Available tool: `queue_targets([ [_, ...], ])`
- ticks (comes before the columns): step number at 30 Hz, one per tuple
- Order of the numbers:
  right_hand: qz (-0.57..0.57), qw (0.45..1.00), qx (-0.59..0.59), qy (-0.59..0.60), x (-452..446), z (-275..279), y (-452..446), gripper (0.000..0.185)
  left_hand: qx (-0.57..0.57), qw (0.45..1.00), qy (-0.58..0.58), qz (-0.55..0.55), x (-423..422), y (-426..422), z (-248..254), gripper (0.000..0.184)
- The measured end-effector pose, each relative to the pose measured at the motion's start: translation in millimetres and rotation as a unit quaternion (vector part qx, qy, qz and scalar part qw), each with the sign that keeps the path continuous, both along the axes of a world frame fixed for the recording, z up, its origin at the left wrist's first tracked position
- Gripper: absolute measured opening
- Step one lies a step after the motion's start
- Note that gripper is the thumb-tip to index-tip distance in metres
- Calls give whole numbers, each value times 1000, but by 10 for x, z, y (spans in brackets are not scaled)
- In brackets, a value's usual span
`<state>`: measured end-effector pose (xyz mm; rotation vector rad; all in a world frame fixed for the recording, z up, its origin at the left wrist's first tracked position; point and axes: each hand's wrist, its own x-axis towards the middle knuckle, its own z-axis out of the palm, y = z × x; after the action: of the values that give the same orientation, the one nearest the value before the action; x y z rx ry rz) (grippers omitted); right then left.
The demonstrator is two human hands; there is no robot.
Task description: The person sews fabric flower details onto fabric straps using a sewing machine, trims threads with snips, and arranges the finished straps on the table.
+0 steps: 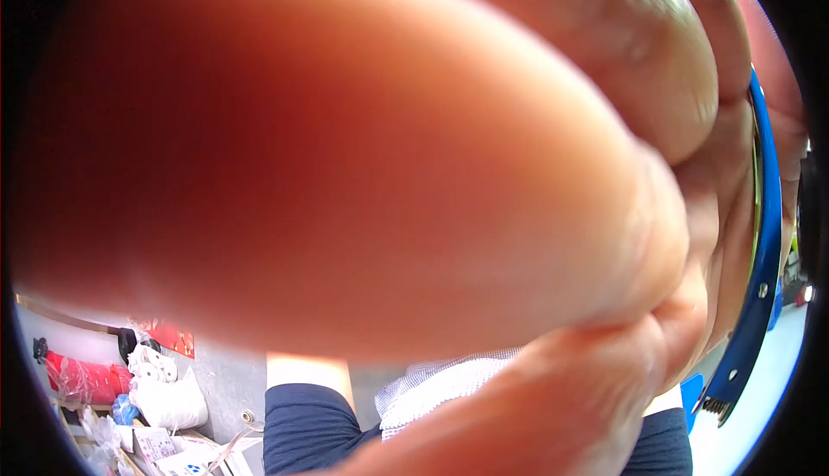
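Very close to the lens, a large blurred finger (371, 174) covers most of the view, its end toward the right. More fingers (639, 53) press in above it, and another (535, 407) slants across below. Behind them at the right, skin of a hand (734, 182) lies beside a curved blue strip (767, 243) with small metal studs and a dark toothed end. Whether these fingers belong to my left hand, my right hand or both cannot be made out. Any grip on the strip is hidden.
My legs in dark shorts (306, 420) show below, with a checked white cloth (440, 390) between them. At the lower left are a red plastic-wrapped roll (91, 378), white rolls (153, 364), a white sack (177, 403) and cartons (155, 444) on a grey floor (226, 381).
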<state>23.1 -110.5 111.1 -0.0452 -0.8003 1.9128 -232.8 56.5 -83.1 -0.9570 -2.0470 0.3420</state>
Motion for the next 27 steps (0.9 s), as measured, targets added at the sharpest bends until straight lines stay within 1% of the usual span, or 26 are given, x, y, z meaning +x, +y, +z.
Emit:
queue_targets([
  [7, 25, 1000, 13, 13, -297, 3, 248, 71, -1, 998, 54, 32, -344, 208, 38, 28],
  [13, 63, 997, 10, 31, -505, 17, 356, 70, -18, 991, 106, 75, -646, 128, 72, 29],
  [20, 104, 993, 13, 60, -718, -24, 654, 69, -32, 977, 173, 123, -969, 240, 128, 30],
  [27, 144, 987, 29, 70, -1057, -34, 1081, 69, -36, 959, 220, 173, -1343, 526, 154, 31],
])
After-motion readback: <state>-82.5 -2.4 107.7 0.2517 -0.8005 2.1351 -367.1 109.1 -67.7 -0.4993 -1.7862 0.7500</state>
